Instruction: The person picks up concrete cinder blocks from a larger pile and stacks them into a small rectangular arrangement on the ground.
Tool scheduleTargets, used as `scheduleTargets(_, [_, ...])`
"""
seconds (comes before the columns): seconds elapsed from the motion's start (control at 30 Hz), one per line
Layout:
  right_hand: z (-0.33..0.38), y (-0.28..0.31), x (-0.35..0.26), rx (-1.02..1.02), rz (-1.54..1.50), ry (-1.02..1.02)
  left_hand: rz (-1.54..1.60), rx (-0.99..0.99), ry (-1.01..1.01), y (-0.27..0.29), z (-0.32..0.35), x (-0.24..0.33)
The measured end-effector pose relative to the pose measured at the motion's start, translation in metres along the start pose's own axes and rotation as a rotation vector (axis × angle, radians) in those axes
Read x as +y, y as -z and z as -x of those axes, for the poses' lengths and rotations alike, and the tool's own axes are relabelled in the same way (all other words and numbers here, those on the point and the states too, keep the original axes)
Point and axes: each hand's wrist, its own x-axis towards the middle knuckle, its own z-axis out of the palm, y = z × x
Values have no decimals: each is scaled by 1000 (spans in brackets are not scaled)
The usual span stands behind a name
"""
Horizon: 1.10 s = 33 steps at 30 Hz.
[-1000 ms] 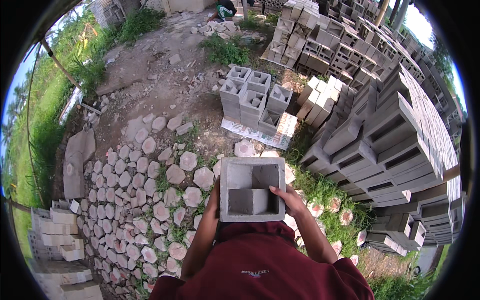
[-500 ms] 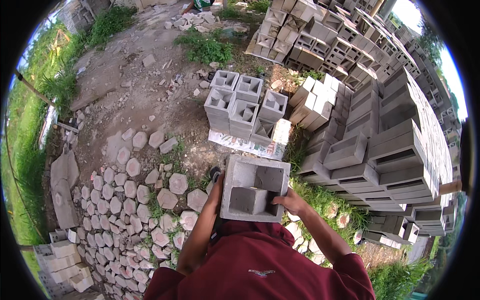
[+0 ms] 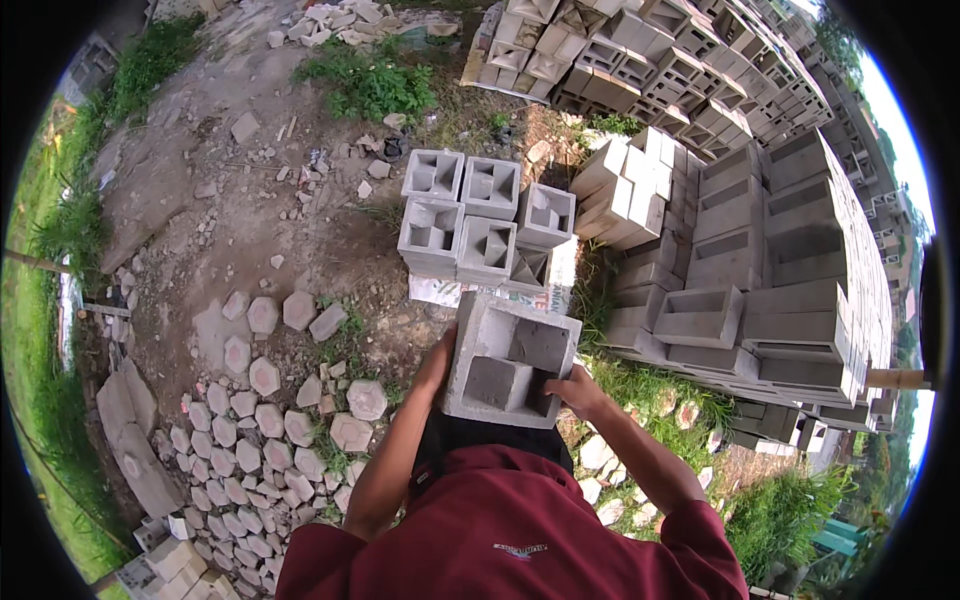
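Observation:
A grey hollow concrete block (image 3: 470, 398) is carried in front of my body, its openings facing up. My left hand (image 3: 437, 362) presses on its left side, the fingers mostly hidden behind the block. On the right side my right hand (image 3: 575, 391) grips it, thumb hooked over the rim into a hollow. Just beyond stands a small group of similar blocks (image 3: 432, 228), hollows upward, on a printed white sheet (image 3: 436, 291). The carried block hides part of that sheet.
Tall stacks of concrete blocks (image 3: 725, 265) rise on the right, with more stacks (image 3: 600, 70) behind. Hexagonal pavers (image 3: 265, 375) lie on the ground at the left. Rubble (image 3: 340, 20) and a green bush (image 3: 370, 80) are farther off. Grass (image 3: 680, 385) grows by the right stack.
I have come nearer to the group of blocks, still holding the block with both hands. The held block has tilted slightly and now covers more of the white sheet.

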Motion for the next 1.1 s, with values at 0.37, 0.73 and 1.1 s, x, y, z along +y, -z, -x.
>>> scheduleTargets(0.37, [-210, 43, -47, 48, 55, 59, 763, 50, 446, 18, -166, -29])
scheduleTargets(0.73, [-453, 81, -3, 55, 113, 64, 1205, 329, 387, 51, -391, -141])
scheduleTargets(1.1, [-584, 100, 22, 80, -52, 20, 1310, 356, 158, 55, -509, -164])
